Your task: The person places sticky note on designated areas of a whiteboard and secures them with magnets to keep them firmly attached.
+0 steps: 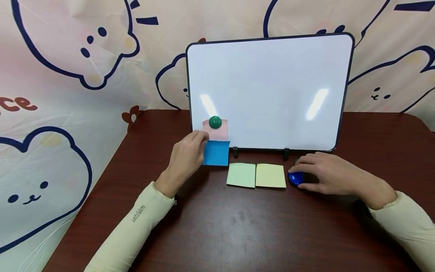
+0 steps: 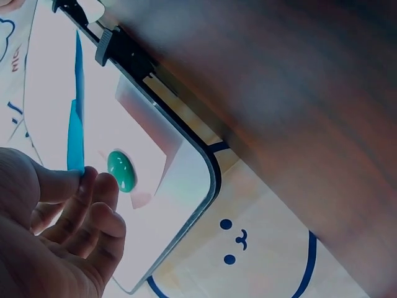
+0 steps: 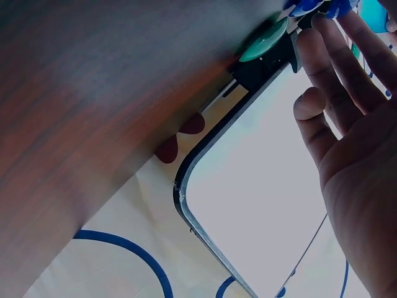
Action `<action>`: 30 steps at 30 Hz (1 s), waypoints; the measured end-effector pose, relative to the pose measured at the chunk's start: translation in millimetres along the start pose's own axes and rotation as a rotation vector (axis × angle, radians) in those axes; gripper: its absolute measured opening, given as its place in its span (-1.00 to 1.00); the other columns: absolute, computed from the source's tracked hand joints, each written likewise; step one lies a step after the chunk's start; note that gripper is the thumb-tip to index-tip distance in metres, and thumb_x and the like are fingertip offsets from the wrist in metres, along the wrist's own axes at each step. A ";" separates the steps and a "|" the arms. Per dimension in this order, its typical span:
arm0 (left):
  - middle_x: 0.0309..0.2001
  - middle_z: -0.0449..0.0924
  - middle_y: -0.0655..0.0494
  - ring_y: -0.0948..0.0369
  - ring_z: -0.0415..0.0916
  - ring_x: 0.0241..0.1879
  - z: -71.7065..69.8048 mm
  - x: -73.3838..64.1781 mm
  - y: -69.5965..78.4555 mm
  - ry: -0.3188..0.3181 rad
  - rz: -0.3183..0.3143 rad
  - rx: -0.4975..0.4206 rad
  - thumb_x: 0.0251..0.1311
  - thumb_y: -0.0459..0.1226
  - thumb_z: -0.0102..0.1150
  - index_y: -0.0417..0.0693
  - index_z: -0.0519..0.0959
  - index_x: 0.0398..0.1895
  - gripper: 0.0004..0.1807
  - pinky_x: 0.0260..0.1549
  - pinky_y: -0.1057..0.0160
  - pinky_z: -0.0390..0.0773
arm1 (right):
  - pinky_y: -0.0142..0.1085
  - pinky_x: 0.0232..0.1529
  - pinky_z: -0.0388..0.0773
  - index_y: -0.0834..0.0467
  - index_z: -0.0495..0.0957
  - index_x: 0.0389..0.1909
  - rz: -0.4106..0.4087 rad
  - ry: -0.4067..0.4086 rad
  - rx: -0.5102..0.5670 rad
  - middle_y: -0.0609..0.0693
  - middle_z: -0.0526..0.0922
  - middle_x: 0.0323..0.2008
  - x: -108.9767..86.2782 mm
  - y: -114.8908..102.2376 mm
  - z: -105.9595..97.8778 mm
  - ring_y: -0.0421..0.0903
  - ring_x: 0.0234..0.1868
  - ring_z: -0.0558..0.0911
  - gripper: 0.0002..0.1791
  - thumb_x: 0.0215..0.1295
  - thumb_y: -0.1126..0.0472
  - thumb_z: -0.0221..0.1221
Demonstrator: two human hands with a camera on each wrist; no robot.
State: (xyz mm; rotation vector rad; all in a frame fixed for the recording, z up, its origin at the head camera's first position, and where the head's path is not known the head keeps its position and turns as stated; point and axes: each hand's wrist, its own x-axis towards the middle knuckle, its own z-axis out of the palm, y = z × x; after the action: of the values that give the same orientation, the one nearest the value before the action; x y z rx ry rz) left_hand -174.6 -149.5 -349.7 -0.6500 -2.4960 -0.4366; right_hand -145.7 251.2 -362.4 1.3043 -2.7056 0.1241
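Note:
My left hand (image 1: 187,153) pinches a blue sticky note (image 1: 216,153) by its left edge, in front of the whiteboard's lower left corner. Seen edge-on in the left wrist view, the blue note (image 2: 76,136) stands out from thumb and fingertips. Just above it, a green round magnet (image 1: 215,122) sits on a pink sticky note (image 1: 221,133) on the whiteboard (image 1: 268,87). At the right, my right hand (image 1: 326,173) holds a blue round magnet (image 1: 296,178) at the table between thumb and fingers. A green magnet (image 3: 265,40) lies near those fingers, mostly hidden in the head view.
A pale green sticky note (image 1: 241,175) and a yellow sticky note (image 1: 270,175) lie side by side on the dark wooden table (image 1: 238,230). Black feet (image 1: 286,153) support the whiteboard. Behind it hangs a cloth (image 1: 68,113) printed with cartoon bears.

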 end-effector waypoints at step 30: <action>-0.21 0.60 -0.04 0.08 0.56 -0.24 13.7 20.4 14.0 -0.073 -0.187 -0.238 0.36 -0.38 0.14 -0.13 0.55 -0.18 -0.96 -0.19 0.08 0.68 | -0.16 -0.10 0.65 -0.13 0.65 0.03 0.013 -0.012 0.023 -0.23 0.64 -0.06 -0.6 -0.4 -0.6 -0.21 -0.08 0.63 -0.55 0.08 -0.08 0.43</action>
State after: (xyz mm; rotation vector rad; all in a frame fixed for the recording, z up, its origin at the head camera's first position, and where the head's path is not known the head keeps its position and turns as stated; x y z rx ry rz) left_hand -188.1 -124.7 -347.1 -0.5319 -2.6086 -0.8026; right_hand -145.0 251.5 -361.9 1.2977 -2.7311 0.1493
